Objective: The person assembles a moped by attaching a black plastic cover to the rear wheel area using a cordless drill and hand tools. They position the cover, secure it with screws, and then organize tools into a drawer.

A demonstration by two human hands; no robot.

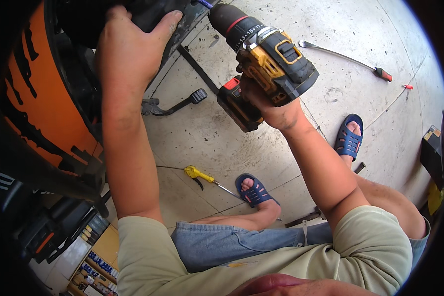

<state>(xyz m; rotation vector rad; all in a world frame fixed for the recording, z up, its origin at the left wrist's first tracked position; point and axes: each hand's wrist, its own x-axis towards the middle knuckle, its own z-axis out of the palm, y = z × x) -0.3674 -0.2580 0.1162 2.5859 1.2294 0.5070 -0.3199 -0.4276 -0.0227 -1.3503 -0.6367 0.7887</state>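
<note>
Now grips the yellow and black drill (269, 59) firmly with the right hand (272, 109), up near the dark part (150, 15), perhaps to point the blue bit (204, 4) straight. Rests the left hand (133, 42) on that dark part with thumb spread, maybe to keep it still; cannot tell how tight, with some of it out of sight. Can see numbers round the collar (249, 34), and black streaks (24, 71) on the orange panel (54, 98), more like a pattern than words.

view: head-worn, left | facing: downward | range: close | lens: fisheye
</note>
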